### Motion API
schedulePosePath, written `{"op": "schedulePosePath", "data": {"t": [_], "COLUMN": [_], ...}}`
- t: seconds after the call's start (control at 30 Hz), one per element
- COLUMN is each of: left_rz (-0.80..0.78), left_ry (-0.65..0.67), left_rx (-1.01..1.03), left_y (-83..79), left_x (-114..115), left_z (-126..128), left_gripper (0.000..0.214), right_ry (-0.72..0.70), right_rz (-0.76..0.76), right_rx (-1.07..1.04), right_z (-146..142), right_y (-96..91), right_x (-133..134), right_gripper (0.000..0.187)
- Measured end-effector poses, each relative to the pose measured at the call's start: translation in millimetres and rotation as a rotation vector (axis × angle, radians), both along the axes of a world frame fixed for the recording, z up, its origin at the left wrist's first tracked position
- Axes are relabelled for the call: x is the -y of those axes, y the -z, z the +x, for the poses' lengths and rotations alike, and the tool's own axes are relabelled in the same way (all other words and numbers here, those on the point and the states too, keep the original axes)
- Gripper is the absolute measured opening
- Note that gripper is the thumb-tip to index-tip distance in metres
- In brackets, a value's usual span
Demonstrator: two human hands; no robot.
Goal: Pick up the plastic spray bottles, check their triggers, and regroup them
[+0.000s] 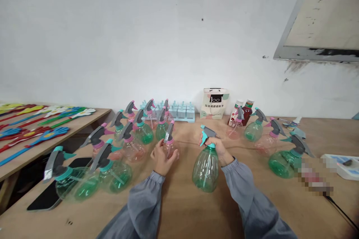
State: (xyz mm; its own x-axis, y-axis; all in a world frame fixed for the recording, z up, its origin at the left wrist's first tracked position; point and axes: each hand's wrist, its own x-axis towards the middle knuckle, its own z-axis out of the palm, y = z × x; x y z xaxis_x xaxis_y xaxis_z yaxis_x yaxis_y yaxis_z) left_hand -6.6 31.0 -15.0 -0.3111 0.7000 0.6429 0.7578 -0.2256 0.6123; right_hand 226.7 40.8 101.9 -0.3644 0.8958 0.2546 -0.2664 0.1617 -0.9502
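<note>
My right hand [219, 150] is wrapped round the neck of a green spray bottle [205, 170] with a grey and turquoise trigger head, holding it upright in front of me. My left hand [165, 158] grips the body of a pink spray bottle [171, 148], thumb on one side and fingers on the other. Its head is grey and pink. To the left stand several more bottles, among them a pink spray bottle [134, 151] and a green spray bottle [116, 176]. Over on the right is another green spray bottle [283, 163].
A dark phone [46, 196] lies under the left bottles. Light blue ice pop moulds [181, 112], a printed paper bag [214, 104] and a dark red bottle [247, 112] stand along the wall. Colourful hand-shaped paddles [50, 135] cover the left table. A white tray [346, 173] sits far right.
</note>
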Motion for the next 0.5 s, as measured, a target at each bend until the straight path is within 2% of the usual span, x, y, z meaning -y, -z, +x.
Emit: {"op": "schedulePosePath", "data": {"t": [0.17, 0.33, 0.5], "left_rz": [-0.015, -0.014, -0.006], "left_ry": [0.010, 0.006, 0.011], "left_rx": [0.025, 0.028, 0.022], "left_y": [-1.6, -1.6, -0.8], "left_x": [1.4, 1.7, 1.0], "left_z": [0.8, 1.2, 0.7], "left_gripper": [0.071, 0.070, 0.069], "right_ry": [-0.056, 0.028, -0.045], "right_rz": [-0.012, -0.028, -0.001], "right_rx": [0.003, -0.041, -0.015], "right_z": [-1.3, -1.4, -3.1], "right_y": [-0.1, -0.6, 0.6], "right_x": [2.1, 1.0, 3.7], "right_gripper": [0.039, 0.024, 0.034]}}
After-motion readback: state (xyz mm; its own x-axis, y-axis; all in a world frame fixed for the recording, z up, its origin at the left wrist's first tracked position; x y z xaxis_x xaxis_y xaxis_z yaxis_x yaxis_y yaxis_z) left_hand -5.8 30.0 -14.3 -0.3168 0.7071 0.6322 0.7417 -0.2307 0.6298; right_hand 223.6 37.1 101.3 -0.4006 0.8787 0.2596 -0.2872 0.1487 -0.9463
